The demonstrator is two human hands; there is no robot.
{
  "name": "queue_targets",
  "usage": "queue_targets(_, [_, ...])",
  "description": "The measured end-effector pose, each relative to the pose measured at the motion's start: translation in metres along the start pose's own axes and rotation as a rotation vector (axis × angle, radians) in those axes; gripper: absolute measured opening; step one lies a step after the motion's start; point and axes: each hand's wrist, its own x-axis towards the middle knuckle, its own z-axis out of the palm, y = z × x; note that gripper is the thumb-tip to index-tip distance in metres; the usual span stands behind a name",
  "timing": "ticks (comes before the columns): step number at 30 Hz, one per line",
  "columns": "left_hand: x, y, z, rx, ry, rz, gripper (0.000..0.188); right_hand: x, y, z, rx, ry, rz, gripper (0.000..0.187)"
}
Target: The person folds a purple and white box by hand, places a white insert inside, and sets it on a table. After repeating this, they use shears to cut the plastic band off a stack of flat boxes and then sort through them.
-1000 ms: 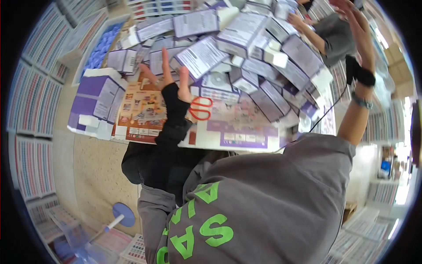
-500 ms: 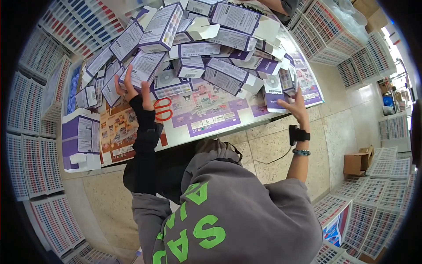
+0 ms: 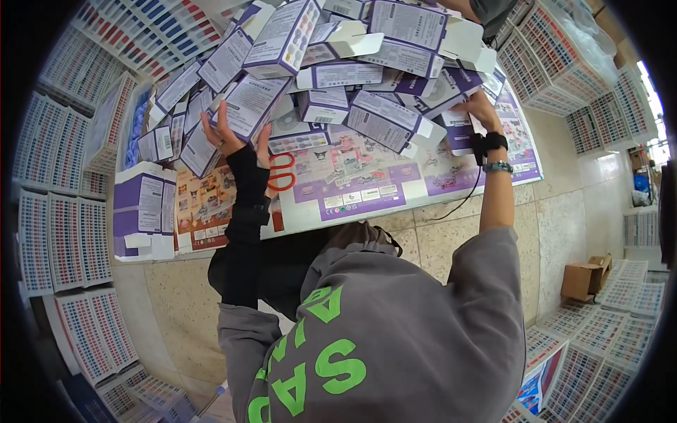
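Note:
A heap of purple-and-white cartons (image 3: 384, 113) covers the far part of the table, several with flaps standing up. My left hand (image 3: 238, 141), in a black sleeve that leaves the fingers bare, has its fingers apart against the near side of a carton (image 3: 252, 102) at the heap's left. At the right edge of the heap, my right hand (image 3: 481, 113) has bent fingers on a tilted carton (image 3: 446, 90); some fingertips are hidden. Red-handled scissors (image 3: 283, 173) lie beside my left wrist.
An upright carton (image 3: 144, 208) stands at the table's left corner. Printed purple and orange sheets (image 3: 360, 187) cover the near tabletop (image 3: 321, 220). Stacked white trays (image 3: 53, 247) line both sides. Another person's arm (image 3: 458, 8) reaches in at the far edge. A brown box (image 3: 582, 282) sits on the floor.
My right hand has moved away from me, and the carton by it now sits farther in and tilted. My left hand remains at the same carton. The whole view has shifted slightly.

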Motion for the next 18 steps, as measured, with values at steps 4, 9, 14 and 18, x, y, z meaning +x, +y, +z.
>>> queue_targets(4, [0.001, -0.006, 0.006, -0.058, 0.059, 0.010, 0.088, 0.038, -0.012, 0.017, 0.085, -0.014, -0.004, 0.057])
queue_targets(9, [0.007, 0.006, 0.002, -0.169, 0.001, -0.059, 0.084, 0.063, -0.001, 0.000, -0.361, 0.172, 0.205, 0.052])
queue_targets(14, [-0.003, -0.005, -0.014, 0.011, 0.048, -0.078, 0.086, -0.002, -0.035, 0.014, 0.238, 0.658, 0.043, 0.066])
queue_targets(18, [-0.006, -0.004, -0.017, -0.050, 0.022, -0.179, 0.084, -0.046, -0.119, 0.066, 0.125, 0.246, 0.196, 0.070])
